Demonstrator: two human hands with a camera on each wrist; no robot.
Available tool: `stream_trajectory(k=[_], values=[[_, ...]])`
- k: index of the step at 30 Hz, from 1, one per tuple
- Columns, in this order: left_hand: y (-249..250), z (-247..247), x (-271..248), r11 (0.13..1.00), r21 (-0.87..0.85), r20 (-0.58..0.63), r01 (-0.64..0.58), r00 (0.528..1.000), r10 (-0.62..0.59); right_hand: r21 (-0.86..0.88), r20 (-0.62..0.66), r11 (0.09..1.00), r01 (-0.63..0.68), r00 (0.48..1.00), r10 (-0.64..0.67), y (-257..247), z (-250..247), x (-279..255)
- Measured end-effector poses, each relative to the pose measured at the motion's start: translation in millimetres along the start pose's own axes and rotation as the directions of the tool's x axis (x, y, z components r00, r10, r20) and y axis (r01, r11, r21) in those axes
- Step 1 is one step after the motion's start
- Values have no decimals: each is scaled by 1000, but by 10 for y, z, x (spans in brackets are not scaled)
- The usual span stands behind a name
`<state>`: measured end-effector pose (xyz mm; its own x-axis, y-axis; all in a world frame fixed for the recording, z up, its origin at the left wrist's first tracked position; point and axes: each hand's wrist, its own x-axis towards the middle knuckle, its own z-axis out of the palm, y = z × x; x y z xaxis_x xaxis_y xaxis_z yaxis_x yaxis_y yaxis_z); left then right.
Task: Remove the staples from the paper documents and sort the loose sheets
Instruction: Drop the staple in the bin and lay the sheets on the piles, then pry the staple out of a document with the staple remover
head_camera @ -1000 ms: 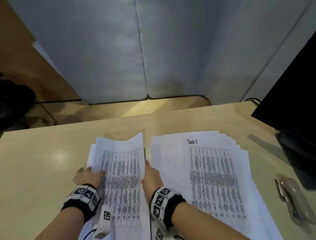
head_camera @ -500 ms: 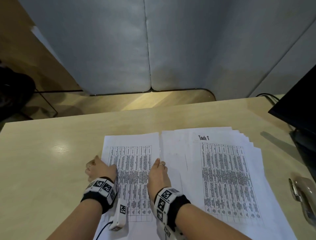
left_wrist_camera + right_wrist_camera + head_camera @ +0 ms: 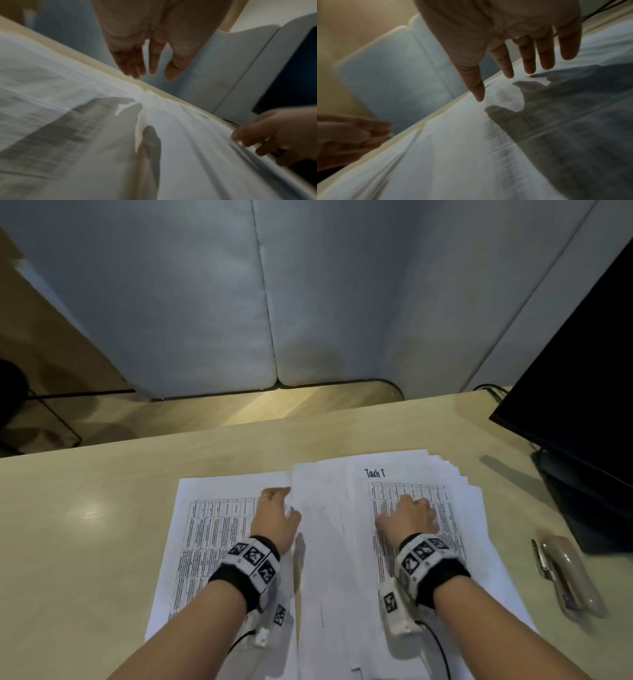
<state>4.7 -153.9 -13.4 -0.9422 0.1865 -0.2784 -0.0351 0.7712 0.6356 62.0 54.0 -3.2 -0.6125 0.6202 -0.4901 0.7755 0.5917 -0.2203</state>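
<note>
Two lots of printed sheets lie on the desk. The left pile (image 3: 212,529) lies flat. The right stack (image 3: 411,470) is fanned out, and its top sheet is headed "Task T". My left hand (image 3: 275,499) is over the left pile's right edge, by the gap between the piles. Its fingers (image 3: 149,67) are straight and hover above the paper, holding nothing. My right hand (image 3: 414,510) is over the printed table on the right stack. Its fingers (image 3: 529,59) are spread and straight just above the sheet, and cast a shadow on it. No staple is visible.
A beige stapler (image 3: 565,573) lies on the desk (image 3: 85,542) to the right of the stack. A dark monitor (image 3: 582,378) on its stand fills the right side. Grey partition panels (image 3: 205,302) stand behind the desk's far edge.
Both hands have moved to the right. The left went from the left pile's left edge to its right edge. The right went from the gap onto the right stack.
</note>
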Motion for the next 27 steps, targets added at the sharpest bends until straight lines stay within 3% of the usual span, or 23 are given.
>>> stream_trajectory(k=[3, 5, 15, 22, 27], values=[[355, 371, 9, 1000, -11, 221, -12, 975, 14, 10, -6, 987, -162, 987, 162, 489, -199, 279], [533, 579, 16, 1000, 22, 271, 1, 963, -7, 81, -15, 974, -213, 976, 215, 728, -267, 396], [926, 883, 110, 950, -182, 161, 254, 961, -226, 379, -110, 918, -116, 979, 169, 1220, -349, 614], [1000, 820, 68, 953, -266, 10, 144, 989, -147, 548, -140, 836, 34, 989, 51, 1410, -444, 646], [957, 787, 4, 916, -393, -23, 75, 996, -91, 599, -150, 799, 51, 988, 49, 1416, -484, 671]])
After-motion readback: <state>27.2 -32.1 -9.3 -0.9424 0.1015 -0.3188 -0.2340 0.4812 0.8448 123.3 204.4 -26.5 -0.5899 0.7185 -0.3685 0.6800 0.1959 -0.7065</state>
